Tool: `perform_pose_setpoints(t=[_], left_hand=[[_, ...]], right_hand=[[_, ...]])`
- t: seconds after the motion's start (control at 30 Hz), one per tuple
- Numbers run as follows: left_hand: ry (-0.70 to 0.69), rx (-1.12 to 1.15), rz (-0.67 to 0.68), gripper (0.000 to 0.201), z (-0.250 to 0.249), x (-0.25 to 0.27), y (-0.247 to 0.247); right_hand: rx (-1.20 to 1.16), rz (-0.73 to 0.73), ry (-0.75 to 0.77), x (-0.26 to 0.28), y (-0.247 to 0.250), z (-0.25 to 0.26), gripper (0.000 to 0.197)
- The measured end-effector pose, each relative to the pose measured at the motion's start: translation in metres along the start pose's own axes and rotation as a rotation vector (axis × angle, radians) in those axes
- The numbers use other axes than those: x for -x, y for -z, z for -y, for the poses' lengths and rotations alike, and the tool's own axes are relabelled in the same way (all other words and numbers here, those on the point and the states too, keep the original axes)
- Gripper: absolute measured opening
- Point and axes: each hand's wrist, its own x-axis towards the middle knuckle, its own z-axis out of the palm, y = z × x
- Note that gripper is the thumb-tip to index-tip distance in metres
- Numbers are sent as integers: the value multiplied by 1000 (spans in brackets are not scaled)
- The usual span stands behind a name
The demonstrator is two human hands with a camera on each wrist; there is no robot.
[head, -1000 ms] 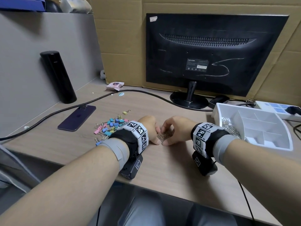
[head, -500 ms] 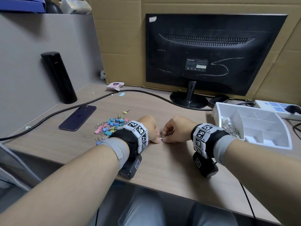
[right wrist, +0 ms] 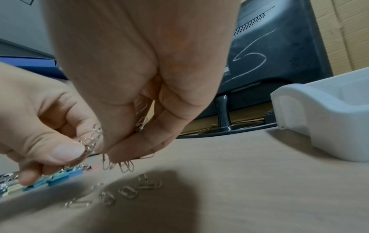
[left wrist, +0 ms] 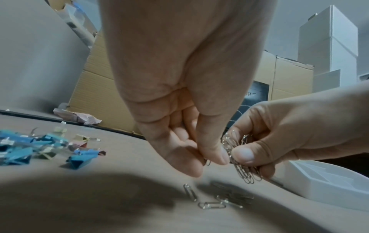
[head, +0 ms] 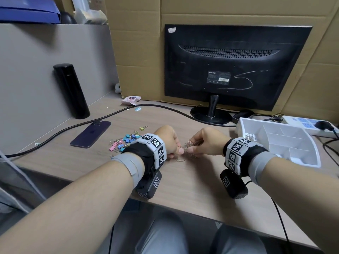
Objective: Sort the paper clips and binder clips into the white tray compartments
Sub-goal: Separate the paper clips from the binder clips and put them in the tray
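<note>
Near the desk edge, loose clips are lying under both hands. The right hand is gripping a bunch of paper clips; the left hand is pinching clips at its tip. Keeping the bunch squeezed tight is wise before carrying. Binder clips are waiting left; the tray is sitting far right, some clips already inside.

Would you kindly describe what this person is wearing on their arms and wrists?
Bare forearms. Each wrist has a grey band, a black strap and a white cuff of black-and-white square markers; a black camera block hangs beneath. A thin black cable trails from the right one.
</note>
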Motion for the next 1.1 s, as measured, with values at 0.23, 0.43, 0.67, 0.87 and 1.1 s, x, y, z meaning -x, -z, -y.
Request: perform_pose_setpoints(t=[0.23,0.43,0.67,0.87,1.1], left_hand=[[-183,-50,-68,21,-39,-7,-11],[-374,-61,-162,21,-106,-15,-48],[-437,66,-225,13,-146,-37,-102],[-423,96,-241,14,-163,-55,-124],[-427,47,-245,15,-165,-67,-135]], right_hand=[[-131,-92,-27,31,41,-17,6],[-132,-265,-91,70,87,-61,6],[-227,-436,-190,93,101,-116,7],[-336,-501,-273,89,95,-141,7],[-200,-512,-338,78,88,-153,17]])
